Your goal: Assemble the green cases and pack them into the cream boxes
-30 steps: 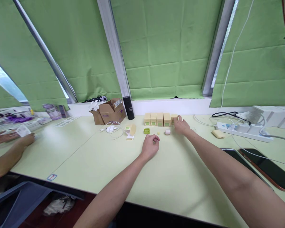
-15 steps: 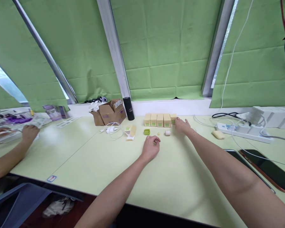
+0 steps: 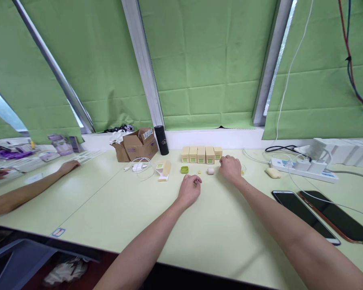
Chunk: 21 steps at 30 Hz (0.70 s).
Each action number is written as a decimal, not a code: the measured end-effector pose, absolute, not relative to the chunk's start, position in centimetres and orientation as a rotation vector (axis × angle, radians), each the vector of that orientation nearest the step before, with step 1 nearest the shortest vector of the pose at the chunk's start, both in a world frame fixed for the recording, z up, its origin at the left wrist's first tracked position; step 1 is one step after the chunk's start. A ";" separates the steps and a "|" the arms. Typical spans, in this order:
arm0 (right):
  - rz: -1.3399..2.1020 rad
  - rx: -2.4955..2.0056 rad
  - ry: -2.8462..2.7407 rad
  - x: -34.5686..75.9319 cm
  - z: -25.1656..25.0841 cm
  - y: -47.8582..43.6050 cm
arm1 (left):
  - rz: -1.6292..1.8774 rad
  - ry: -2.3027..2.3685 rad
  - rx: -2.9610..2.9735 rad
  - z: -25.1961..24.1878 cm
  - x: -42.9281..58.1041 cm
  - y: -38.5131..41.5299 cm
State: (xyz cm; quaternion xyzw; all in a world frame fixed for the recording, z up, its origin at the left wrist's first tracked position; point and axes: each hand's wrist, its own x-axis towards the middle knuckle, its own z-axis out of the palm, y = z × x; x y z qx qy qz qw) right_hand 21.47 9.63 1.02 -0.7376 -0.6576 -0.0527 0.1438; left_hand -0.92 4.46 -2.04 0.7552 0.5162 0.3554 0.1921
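My left hand [image 3: 190, 190] rests on the table with its fingers curled; whether anything is in them is too small to tell. Just beyond it are a green case [image 3: 184, 170], a tiny yellow piece [image 3: 199, 172] and a small pale pink roll-shaped item [image 3: 211, 171]. My right hand [image 3: 230, 167] is to the right of that item, its fingers bent toward the table and their tips mostly hidden. Several small tan boxes [image 3: 201, 154] with green labels stand in a row beyond, the rightmost next to my right fingers. An opened carton [image 3: 163, 170] lies at the left.
A cardboard box [image 3: 140, 147], black cylinder [image 3: 161, 140] and white charger [image 3: 137, 166] are behind left. On the right are a power strip [image 3: 302, 169], a cream case [image 3: 273, 173] and two phones [image 3: 304, 215] [image 3: 339, 215]. Another person's arm [image 3: 33, 189] reaches in from the left.
My right hand has drawn back slightly from the rightmost tan box, its fingers now more bent. My left hand stays in place. The other person's hand has moved right. The view has shifted slightly.
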 end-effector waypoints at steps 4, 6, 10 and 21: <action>-0.007 -2.117 -1.918 19.5 0.6 6.6 | 1.005 1.429 2.147 -2.3 -1.0 4.7; 0.097 -2.094 -1.970 18.4 0.7 4.9 | 1.010 1.425 2.161 -2.4 -1.0 4.8; 0.236 -2.005 -2.104 16.2 1.2 1.6 | 1.005 1.449 2.180 -2.5 -1.1 5.0; 0.341 -1.871 -2.051 15.3 -0.9 -2.9 | 1.003 1.615 2.136 -1.4 -2.1 5.7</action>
